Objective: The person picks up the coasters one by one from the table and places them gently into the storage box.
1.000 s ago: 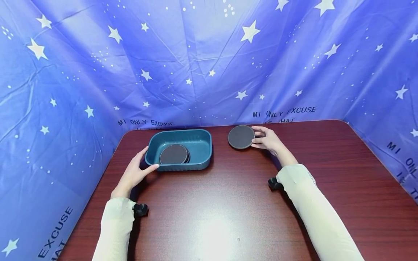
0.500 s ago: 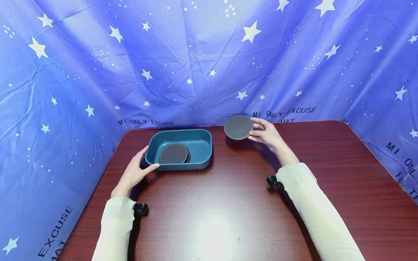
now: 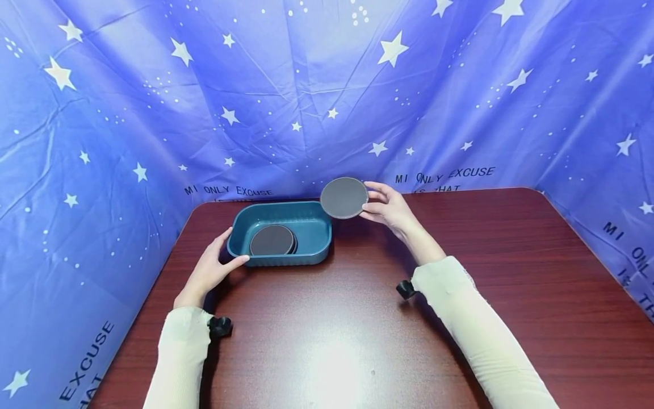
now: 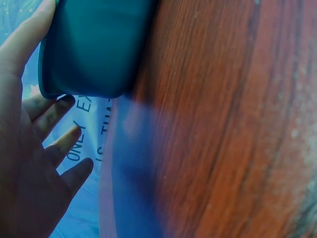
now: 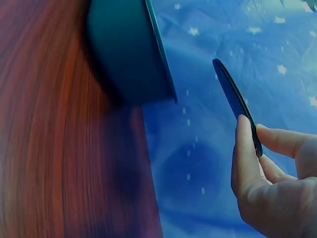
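My right hand (image 3: pixel 390 213) pinches the edge of a round dark coaster (image 3: pixel 344 197) with a stitched rim. The coaster is raised over the right end of a teal plastic basin (image 3: pixel 319 258). Edge-on in the right wrist view, that coaster (image 5: pixel 233 94) sits between thumb and fingers, apart from the basin wall (image 5: pixel 129 54). My left hand (image 3: pixel 208 270) holds the basin's left end, thumb on the front rim and fingers at the left side. Inside the basin lies a small stack of similar dark coasters (image 3: pixel 272 240); how many is hidden.
The basin stands near the back edge of a reddish-brown wooden table (image 3: pixel 460 244). A blue star-patterned curtain (image 3: pixel 306 74) hangs behind and at both sides. Small black devices are on the left wrist (image 3: pixel 220 327) and right wrist (image 3: pixel 406 289).
My right hand has lifted the coaster off the table at the back and carried it left to the basin's right rim. The left hand and basin have stayed in place.
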Demonstrator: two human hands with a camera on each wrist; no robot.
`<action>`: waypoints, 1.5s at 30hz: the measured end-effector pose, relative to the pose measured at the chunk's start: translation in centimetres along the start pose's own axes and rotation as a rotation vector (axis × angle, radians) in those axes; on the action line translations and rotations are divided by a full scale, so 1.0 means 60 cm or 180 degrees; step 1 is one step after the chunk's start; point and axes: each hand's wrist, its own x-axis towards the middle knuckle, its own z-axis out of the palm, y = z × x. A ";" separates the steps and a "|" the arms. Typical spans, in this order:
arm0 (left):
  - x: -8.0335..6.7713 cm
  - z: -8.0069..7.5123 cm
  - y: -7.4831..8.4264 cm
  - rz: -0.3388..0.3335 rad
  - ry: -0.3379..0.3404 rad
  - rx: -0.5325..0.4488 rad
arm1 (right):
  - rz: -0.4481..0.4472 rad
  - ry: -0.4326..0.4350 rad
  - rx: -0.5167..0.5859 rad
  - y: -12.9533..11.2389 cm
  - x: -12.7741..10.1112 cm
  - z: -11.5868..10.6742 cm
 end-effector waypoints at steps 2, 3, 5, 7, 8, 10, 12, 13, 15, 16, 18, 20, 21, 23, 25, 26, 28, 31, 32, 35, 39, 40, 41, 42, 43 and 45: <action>0.001 0.000 0.000 -0.0008 0.0001 -0.0001 | 0.0012 -0.0084 -0.0041 0.004 0.002 0.018; 0.001 0.000 0.001 -0.0013 -0.0001 0.0000 | 0.0018 -0.0117 -0.0047 0.007 0.004 0.027; 0.001 -0.001 0.002 -0.0022 -0.0009 -0.0010 | 0.0030 -0.0173 -0.0059 0.013 0.007 0.044; 0.002 -0.001 0.003 -0.0034 -0.0011 -0.0016 | 0.0033 -0.0234 -0.0069 0.019 0.011 0.061; 0.002 -0.001 0.003 -0.0043 -0.0014 -0.0019 | 0.0042 -0.0260 -0.0063 0.022 0.012 0.069; 0.002 -0.001 0.004 -0.0055 -0.0022 -0.0019 | 0.0054 -0.0310 -0.0059 0.028 0.016 0.086; 0.002 -0.001 0.004 -0.0055 -0.0022 -0.0010 | 0.0079 -0.0366 -0.0083 0.034 0.019 0.103; 0.003 -0.001 0.004 -0.0057 -0.0023 -0.0006 | 0.0098 -0.0382 -0.0102 0.037 0.020 0.111; 0.003 -0.002 0.003 -0.0046 -0.0018 0.0005 | 0.0132 -0.0417 -0.0153 0.042 0.024 0.129; 0.003 -0.002 0.003 -0.0043 -0.0013 0.0010 | 0.0152 -0.0432 -0.0186 0.045 0.025 0.137; 0.004 -0.002 0.002 -0.0029 -0.0002 0.0013 | 0.0186 -0.0461 -0.0248 0.050 0.028 0.154; 0.004 -0.002 0.002 -0.0012 0.0008 0.0017 | 0.0217 -0.0472 -0.0295 0.054 0.030 0.171; 0.004 -0.002 0.002 -0.0007 0.0011 0.0017 | 0.0226 -0.0473 -0.0326 0.056 0.031 0.180; 0.004 -0.002 0.002 0.0007 0.0022 0.0011 | 0.0252 -0.0467 -0.0394 0.061 0.034 0.195; 0.003 -0.002 0.003 0.0015 0.0030 0.0009 | 0.0285 -0.0450 -0.0477 0.066 0.036 0.210; 0.003 -0.002 0.003 0.0016 0.0032 0.0009 | 0.0301 -0.0442 -0.0526 0.068 0.038 0.216; 0.002 -0.002 0.003 0.0010 0.0037 0.0011 | 0.0329 -0.0420 -0.0645 0.075 0.041 0.227; 0.001 -0.001 0.003 -0.0015 0.0025 0.0017 | 0.0392 -0.0371 -0.0799 0.086 0.045 0.238; 0.001 0.000 0.002 -0.0020 0.0024 0.0018 | 0.0418 -0.0353 -0.0837 0.089 0.047 0.241; -0.001 0.001 0.001 -0.0037 0.0018 0.0020 | 0.0490 -0.0317 -0.0969 0.097 0.050 0.247; -0.002 0.001 0.001 -0.0056 0.0010 0.0017 | 0.0500 -0.0276 -0.1252 0.101 0.054 0.250; -0.002 0.001 0.000 -0.0060 0.0007 0.0018 | 0.0499 -0.0265 -0.1318 0.102 0.056 0.250; -0.002 0.001 0.000 -0.0069 0.0003 0.0022 | 0.0509 -0.0261 -0.1373 0.103 0.057 0.251; -0.002 0.001 0.000 -0.0079 0.0000 0.0024 | 0.0526 -0.0264 -0.1427 0.104 0.057 0.251; -0.003 0.001 0.000 -0.0086 -0.0004 0.0027 | 0.0547 -0.0272 -0.1464 0.104 0.058 0.252; -0.003 0.002 0.000 -0.0097 -0.0010 0.0028 | 0.0578 -0.0319 -0.1563 0.104 0.058 0.253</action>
